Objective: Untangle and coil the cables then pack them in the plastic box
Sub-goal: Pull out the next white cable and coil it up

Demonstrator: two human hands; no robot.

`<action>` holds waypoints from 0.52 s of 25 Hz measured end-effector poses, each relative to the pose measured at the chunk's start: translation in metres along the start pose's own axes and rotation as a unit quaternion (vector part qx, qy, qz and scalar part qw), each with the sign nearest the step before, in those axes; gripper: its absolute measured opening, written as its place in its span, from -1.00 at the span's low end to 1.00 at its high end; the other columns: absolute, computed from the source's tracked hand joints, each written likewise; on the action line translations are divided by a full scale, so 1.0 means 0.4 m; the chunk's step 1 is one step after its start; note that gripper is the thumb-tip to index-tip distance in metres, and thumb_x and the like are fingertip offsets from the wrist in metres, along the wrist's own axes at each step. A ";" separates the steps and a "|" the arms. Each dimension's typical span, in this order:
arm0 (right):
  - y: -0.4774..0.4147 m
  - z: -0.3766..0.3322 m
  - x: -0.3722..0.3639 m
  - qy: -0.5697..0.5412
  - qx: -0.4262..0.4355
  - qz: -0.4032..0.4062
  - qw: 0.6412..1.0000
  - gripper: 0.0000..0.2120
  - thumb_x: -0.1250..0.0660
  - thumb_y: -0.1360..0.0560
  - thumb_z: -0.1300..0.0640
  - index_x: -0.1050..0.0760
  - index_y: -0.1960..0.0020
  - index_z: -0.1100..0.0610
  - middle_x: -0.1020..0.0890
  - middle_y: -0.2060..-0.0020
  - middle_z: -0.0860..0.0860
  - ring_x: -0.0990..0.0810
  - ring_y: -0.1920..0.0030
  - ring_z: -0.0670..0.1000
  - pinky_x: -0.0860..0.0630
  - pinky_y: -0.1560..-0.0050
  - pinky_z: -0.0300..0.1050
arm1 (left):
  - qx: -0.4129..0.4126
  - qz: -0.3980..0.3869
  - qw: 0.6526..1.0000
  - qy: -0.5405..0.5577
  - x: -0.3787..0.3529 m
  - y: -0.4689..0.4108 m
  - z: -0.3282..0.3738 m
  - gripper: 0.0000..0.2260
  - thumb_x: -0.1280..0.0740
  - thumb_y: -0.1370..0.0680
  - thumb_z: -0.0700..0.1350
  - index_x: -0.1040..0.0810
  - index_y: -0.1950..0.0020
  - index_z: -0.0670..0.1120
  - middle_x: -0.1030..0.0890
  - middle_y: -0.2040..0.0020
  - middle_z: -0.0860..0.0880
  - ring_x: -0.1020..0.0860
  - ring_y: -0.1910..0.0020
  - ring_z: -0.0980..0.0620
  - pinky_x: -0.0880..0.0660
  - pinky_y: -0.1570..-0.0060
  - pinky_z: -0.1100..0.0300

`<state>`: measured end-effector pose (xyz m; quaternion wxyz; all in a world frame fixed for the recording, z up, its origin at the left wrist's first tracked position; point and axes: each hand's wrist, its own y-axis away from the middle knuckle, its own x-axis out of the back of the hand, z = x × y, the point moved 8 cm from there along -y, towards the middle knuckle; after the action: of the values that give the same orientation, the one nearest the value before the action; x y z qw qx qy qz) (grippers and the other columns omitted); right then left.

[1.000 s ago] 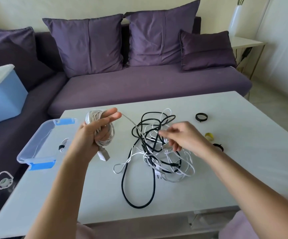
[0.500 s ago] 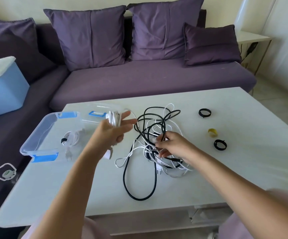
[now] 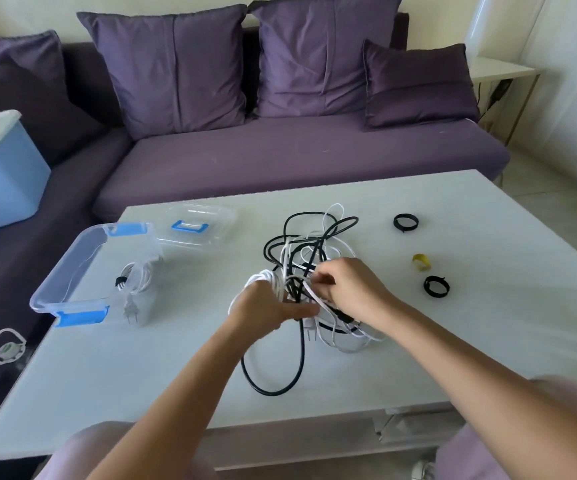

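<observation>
Where right hand [image 3: 349,289] pinches, tangle [image 3: 314,252] apparently beneath

The white table [image 3: 453,341] carries a clear plastic box [image 3: 72,258] with blue latches at its left edge, with the lid [image 3: 200,226] just beside it toward the sofa side. A tangle of black and white cables [image 3: 311,247] lies in the middle. To the right, well apart from the box, lie two black strap rings [image 3: 396,223] [image 3: 426,287] with a small yellow one [image 3: 421,263] between them.

Bare forearms [image 3: 183,382], pinkish-mauve clothing [image 3: 83,452]
</observation>
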<state>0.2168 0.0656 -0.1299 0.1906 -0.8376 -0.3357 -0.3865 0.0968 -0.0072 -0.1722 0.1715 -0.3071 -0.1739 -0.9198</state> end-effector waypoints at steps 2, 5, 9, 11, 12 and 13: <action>0.003 -0.033 0.039 0.019 0.029 0.025 0.999 -0.91 -0.37 -0.49 0.16 -0.57 0.19 0.14 -0.57 0.34 -0.06 -0.44 0.37 -0.12 -0.28 0.37 -0.33 | 0.002 0.032 0.997 -0.071 -0.028 -0.003 0.004 -0.44 -0.60 -0.19 0.13 -0.24 0.29 -0.09 -0.49 0.35 -0.10 -0.39 0.44 -0.03 -0.34 0.40 0.16; 0.007 -0.038 0.056 0.011 0.021 -0.012 1.000 -0.82 -0.26 -0.57 0.10 -0.48 0.13 0.20 -0.59 0.36 -0.07 -0.48 0.42 -0.14 -0.37 0.37 -0.34 | 0.016 0.000 0.999 -0.043 -0.061 -0.008 0.006 -0.53 -0.59 -0.25 0.03 -0.31 0.26 -0.11 -0.52 0.33 -0.11 -0.39 0.44 -0.02 -0.36 0.39 0.17; 0.003 -0.006 0.113 -0.152 -0.026 -0.021 0.988 -0.82 -0.13 -0.63 0.13 -0.36 0.14 0.12 -0.58 0.45 0.00 -0.61 0.40 0.02 -0.57 0.28 -0.05 | 0.020 -0.042 0.998 0.051 -0.043 -0.015 0.004 -0.57 -0.58 -0.27 -0.04 -0.32 0.30 -0.14 -0.37 0.56 0.06 -0.26 0.60 0.09 -0.24 0.53 0.30; -0.005 0.004 0.161 -0.208 -0.023 0.021 0.978 -0.80 -0.14 -0.63 0.19 -0.33 0.19 0.11 -0.39 0.56 -0.07 -0.38 0.56 -0.03 -0.44 0.46 -0.17 | -0.018 0.019 1.000 0.010 -0.007 -0.014 0.022 -0.59 -0.56 -0.29 -0.04 -0.30 0.32 -0.10 -0.38 0.50 0.07 -0.27 0.53 0.07 -0.23 0.50 0.30; -0.006 0.012 0.184 -0.234 -0.029 0.032 0.971 -0.79 -0.15 -0.62 0.20 -0.34 0.19 0.12 -0.31 0.59 -0.10 -0.25 0.58 -0.06 -0.34 0.53 -0.23 | -0.046 0.066 0.995 -0.062 0.016 -0.009 0.037 -0.61 -0.53 -0.32 -0.02 -0.31 0.34 -0.09 -0.39 0.46 0.04 -0.28 0.49 0.05 -0.20 0.51 0.34; -0.009 0.027 0.206 -0.248 -0.038 0.037 0.967 -0.79 -0.17 -0.61 0.20 -0.35 0.20 0.12 -0.26 0.60 -0.13 -0.17 0.57 -0.08 -0.23 0.56 -0.27 | -0.067 0.112 0.982 -0.137 0.042 -0.004 0.050 -0.64 -0.50 -0.36 -0.02 -0.32 0.36 -0.08 -0.40 0.42 0.00 -0.30 0.47 0.04 -0.25 0.50 0.32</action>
<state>0.2594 0.1086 -0.0726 0.0837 -0.9257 -0.3263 -0.1720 0.0936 -0.0007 -0.1472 0.2273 -0.4587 -0.0987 -0.8534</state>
